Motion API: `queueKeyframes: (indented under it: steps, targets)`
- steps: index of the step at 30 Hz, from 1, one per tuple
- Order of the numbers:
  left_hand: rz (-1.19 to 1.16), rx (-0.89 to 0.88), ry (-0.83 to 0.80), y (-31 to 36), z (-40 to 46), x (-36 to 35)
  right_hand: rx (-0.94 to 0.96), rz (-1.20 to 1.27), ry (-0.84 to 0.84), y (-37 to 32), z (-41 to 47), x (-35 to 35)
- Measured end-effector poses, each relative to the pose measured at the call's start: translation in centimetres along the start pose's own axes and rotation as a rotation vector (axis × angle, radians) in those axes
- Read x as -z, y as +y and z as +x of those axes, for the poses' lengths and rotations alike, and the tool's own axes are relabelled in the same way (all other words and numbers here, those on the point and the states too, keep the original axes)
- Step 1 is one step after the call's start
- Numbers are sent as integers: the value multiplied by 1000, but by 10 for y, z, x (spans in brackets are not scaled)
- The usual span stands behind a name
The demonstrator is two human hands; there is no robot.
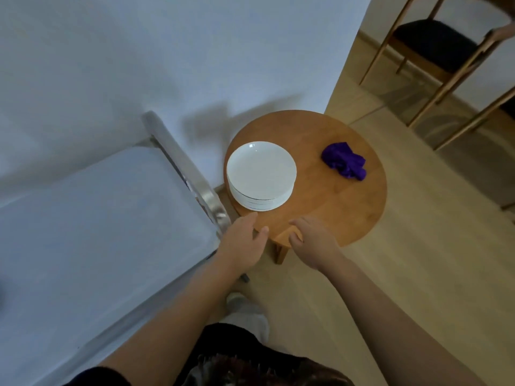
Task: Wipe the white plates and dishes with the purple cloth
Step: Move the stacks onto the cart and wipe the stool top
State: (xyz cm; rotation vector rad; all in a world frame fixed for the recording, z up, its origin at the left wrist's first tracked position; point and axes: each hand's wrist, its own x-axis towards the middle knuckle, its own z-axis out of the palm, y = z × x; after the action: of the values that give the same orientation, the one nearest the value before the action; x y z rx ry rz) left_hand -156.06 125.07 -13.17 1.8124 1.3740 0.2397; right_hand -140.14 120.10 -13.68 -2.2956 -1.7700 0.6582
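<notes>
A stack of several white plates (261, 175) stands on the left side of a small round wooden table (334, 201). A crumpled purple cloth (345, 160) lies on the table's right side, apart from the plates. My left hand (243, 242) hovers at the table's near edge just below the stack, fingers apart and empty. My right hand (313, 240) rests at the near edge of the table, fingers curled over the rim, holding none of the task's things.
A white bed (97, 232) with a metal frame (192, 176) stands to the left, close to the table. A white wall is behind. Wooden chairs (434, 51) with dark seats stand at the far right on the light wooden floor.
</notes>
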Motion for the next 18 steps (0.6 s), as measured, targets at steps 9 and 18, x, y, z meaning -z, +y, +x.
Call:
queueKeyframes:
  steps: [9, 18]
  targets:
    - [-627, 644, 1, 4, 91, -42, -29, 109, -68, 27, 81, 25]
    - [-983, 900, 208, -18, 151, -52, -95, 288, -90, 53, 193, 31]
